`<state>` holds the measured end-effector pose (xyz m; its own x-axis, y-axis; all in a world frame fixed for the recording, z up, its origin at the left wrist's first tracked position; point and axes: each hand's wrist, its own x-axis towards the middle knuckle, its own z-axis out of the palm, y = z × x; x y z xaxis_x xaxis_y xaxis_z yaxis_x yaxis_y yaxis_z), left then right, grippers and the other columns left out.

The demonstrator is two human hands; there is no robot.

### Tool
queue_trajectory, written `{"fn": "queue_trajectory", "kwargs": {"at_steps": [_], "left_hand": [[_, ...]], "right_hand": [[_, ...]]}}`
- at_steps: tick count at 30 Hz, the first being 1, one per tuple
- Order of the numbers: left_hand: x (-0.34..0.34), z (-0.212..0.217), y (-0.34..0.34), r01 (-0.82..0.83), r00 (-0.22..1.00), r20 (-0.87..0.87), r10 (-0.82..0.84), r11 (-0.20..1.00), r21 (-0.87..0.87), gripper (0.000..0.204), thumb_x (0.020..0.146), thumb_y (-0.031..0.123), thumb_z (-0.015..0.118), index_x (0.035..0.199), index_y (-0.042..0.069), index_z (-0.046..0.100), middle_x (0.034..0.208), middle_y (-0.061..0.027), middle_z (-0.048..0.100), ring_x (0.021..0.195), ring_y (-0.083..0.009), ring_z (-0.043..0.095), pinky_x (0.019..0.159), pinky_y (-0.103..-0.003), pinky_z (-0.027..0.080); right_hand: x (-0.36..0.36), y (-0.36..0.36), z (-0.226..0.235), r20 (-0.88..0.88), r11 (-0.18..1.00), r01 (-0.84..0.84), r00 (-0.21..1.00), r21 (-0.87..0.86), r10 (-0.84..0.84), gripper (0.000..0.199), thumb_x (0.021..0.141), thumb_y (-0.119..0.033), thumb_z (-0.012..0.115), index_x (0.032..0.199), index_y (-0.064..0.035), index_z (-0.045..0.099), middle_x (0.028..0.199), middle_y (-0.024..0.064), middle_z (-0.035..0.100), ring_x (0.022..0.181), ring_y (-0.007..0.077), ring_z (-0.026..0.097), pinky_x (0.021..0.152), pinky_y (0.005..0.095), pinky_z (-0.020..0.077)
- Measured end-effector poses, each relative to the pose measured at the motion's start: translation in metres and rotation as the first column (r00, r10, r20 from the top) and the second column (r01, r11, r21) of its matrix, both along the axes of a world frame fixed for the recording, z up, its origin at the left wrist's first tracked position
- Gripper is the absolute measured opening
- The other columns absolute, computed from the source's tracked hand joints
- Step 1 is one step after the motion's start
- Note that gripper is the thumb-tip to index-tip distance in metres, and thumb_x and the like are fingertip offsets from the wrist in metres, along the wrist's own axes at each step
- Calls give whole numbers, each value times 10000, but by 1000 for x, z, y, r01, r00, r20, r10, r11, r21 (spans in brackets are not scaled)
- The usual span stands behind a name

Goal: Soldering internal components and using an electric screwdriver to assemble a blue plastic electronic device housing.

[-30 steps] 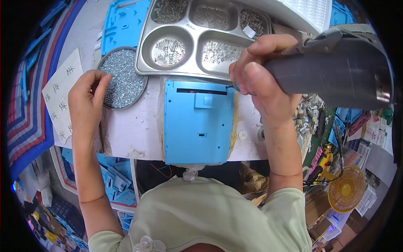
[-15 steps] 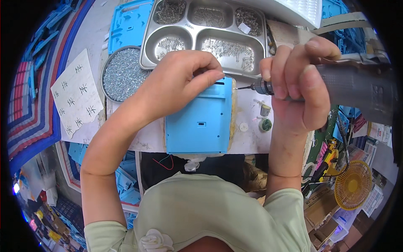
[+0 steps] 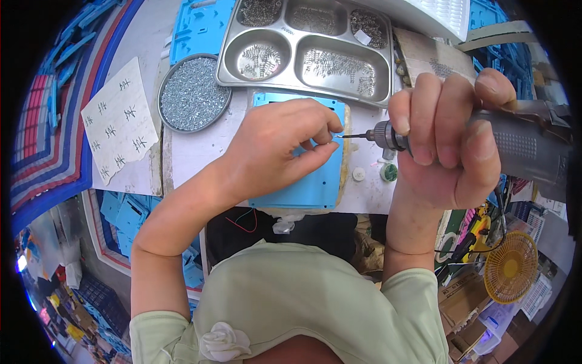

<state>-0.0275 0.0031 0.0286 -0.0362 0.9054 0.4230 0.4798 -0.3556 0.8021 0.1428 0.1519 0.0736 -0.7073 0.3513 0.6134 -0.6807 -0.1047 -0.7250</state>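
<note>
My right hand [image 3: 445, 142] grips a grey electric screwdriver [image 3: 521, 151] held level, its thin bit pointing left. My left hand [image 3: 276, 151] hovers over a blue plastic panel [image 3: 315, 182] on the white table, thumb and forefinger pinched together right at the bit's tip; a small screw there is too small to make out. The hand hides most of the panel. Beyond it stand a round tin of silver screws [image 3: 193, 94] and a steel compartment tray [image 3: 306, 45] holding several kinds of small metal parts.
A sheet of paper with handwritten marks [image 3: 118, 124] lies at the left table edge. More blue panels [image 3: 197, 24] are stacked at the back. Small round parts [image 3: 388, 173] lie right of the panel. A yellow fan [image 3: 509, 267] and boxes sit on the floor at right.
My left hand came from the round tin of screws across to the blue panel and now pinches at the bit's tip. The screwdriver swung down and level, moving closer to the panel.
</note>
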Motion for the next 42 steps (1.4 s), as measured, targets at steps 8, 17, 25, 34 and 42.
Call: {"fn": "queue_trajectory", "kwargs": {"at_steps": [8,17,25,34,42], "left_hand": [[1,1,-3,-13,988,-155,20,999,42,194,764,-48,764,796,42,595,872,-86,697,762,-267,682,636,-352,530],[-12,8,6,70,976,-210,-61,997,36,204,764,-20,764,798,45,573,769,-80,599,702,-295,619,614,-380,490],[-24,-2,29,41,969,-243,-42,999,-7,148,785,-18,720,809,20,580,748,-105,586,701,-286,614,632,-376,486],[-40,19,106,250,721,-538,-437,888,-385,120,769,48,699,725,4,596,647,-160,598,629,-340,622,621,-434,486],[-14,42,120,206,448,-680,-581,807,-554,25,785,17,688,800,2,675,744,-165,668,708,-327,670,669,-410,534]], "right_hand": [[-4,3,-6,-3,993,-93,996,75,93,424,1028,-207,553,1436,-100,505,723,-34,466,676,117,468,745,349,451],[-18,-29,17,131,995,68,990,-69,-59,427,1018,-173,564,1429,-76,501,701,-16,449,634,126,442,715,353,466],[-13,-19,9,94,983,181,979,-3,-180,402,995,-149,556,1384,-49,532,683,-11,431,607,124,429,713,359,477],[4,4,-7,121,937,344,929,60,-349,360,980,-110,528,1325,-12,557,683,-4,412,602,122,417,693,366,460],[9,8,-10,119,918,388,911,76,-395,343,977,-99,530,1302,4,561,690,0,414,595,121,417,689,360,458]]}}
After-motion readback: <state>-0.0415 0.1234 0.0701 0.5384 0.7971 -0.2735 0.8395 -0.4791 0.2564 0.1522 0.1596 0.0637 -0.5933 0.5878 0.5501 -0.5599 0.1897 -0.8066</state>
